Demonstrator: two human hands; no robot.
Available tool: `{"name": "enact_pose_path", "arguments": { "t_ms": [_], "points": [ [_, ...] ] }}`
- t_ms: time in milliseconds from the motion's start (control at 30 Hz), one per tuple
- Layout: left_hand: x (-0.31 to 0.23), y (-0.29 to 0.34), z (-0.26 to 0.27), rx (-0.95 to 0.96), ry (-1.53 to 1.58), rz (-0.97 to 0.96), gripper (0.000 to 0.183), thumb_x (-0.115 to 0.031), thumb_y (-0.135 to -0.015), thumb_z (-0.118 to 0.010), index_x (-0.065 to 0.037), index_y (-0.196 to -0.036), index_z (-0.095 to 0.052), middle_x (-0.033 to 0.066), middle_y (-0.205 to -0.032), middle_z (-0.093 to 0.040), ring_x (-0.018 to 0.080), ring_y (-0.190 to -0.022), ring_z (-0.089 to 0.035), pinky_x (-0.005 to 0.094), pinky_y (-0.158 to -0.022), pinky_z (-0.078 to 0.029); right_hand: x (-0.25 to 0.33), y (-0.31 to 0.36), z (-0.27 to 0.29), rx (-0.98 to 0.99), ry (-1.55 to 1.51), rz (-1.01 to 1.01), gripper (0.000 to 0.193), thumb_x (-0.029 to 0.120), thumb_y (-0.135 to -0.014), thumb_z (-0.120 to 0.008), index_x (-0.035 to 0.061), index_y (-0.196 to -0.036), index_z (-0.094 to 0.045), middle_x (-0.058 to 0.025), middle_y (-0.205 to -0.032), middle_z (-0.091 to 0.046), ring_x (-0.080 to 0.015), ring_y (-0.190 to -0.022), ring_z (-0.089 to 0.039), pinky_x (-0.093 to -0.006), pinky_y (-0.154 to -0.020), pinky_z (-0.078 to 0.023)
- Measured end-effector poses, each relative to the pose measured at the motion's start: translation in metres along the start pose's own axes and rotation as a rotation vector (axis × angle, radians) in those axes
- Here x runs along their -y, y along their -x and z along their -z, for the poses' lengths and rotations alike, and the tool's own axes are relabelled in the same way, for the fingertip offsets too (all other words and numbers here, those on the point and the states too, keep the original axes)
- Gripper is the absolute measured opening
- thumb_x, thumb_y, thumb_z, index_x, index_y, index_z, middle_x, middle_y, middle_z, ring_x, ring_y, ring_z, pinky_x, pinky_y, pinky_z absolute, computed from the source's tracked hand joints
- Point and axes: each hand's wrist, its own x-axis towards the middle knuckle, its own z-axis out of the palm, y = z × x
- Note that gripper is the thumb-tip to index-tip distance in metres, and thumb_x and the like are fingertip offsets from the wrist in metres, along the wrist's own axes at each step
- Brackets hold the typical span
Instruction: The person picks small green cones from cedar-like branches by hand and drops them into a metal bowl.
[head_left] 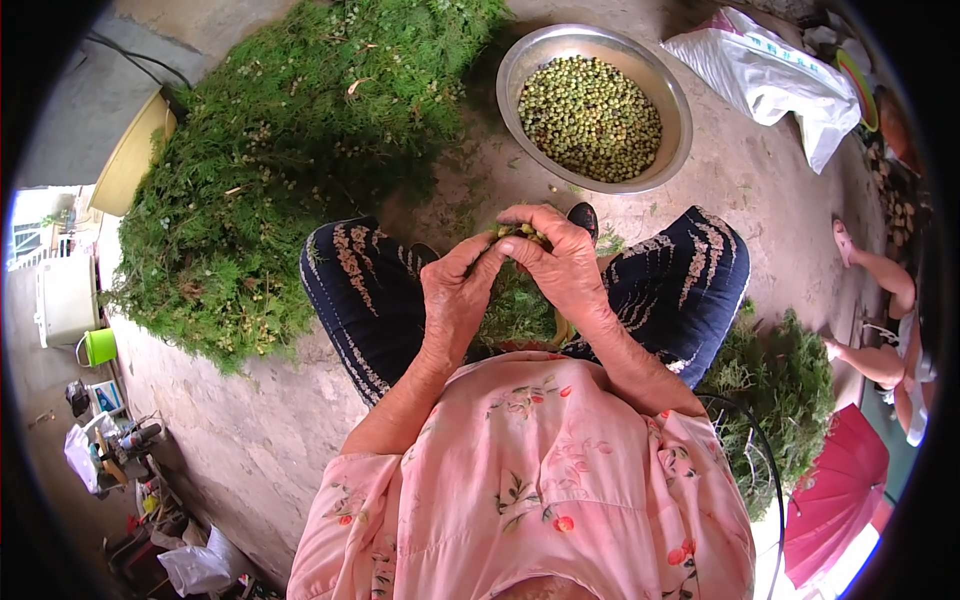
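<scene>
My left hand and right hand meet above my lap, fingers closed and thumbs nearly together. Between them they grip a small evergreen sprig with green berries, partly hidden by the fingers. Beyond my hands, slightly to the right, stands a round metal basin holding many loose green berries. More cut greenery lies between my legs, below the hands. A large heap of evergreen branches with pale berries spreads over the floor at the far left.
A white woven sack lies at the far right. Another green pile is near my right side, by a red umbrella. Another person's bare legs show at the right. A lime-green bucket stands at the left.
</scene>
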Motion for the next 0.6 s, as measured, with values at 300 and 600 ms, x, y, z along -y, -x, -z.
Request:
{"name": "enact_pose_path", "arguments": {
  "t_ms": [300, 600],
  "points": [
    [-0.005, -0.005, 0.005, 0.075, 0.399, 0.189, 0.014, -0.007, -0.075, -0.064, 0.002, -0.085, -0.064, 0.0003, -0.07, -0.06, 0.0056, -0.061, -0.051, 0.0195, -0.057, -0.042, -0.002, 0.004, 0.0, 0.046, -0.788, -0.524, 0.013, 0.017, -0.084, -0.057, 0.0036, -0.086, -0.057, -0.0004, -0.07, -0.053, -0.0084, -0.051, -0.045, -0.0198, -0.041, -0.032],
    [-0.02, -0.01, 0.006, 0.054, 0.663, 0.451, 0.014, -0.008, -0.073, -0.065, 0.0, -0.084, -0.061, 0.0015, -0.067, -0.058, 0.0085, -0.046, -0.044, 0.0209, -0.043, -0.034, 0.001, 0.003, 0.01, -0.067, -1.233, -0.65, 0.017, 0.02, -0.082, -0.059, 0.0041, -0.086, -0.056, -0.0021, -0.07, -0.054, -0.0115, -0.054, -0.046, -0.0222, -0.043, -0.035]
  ]
}}
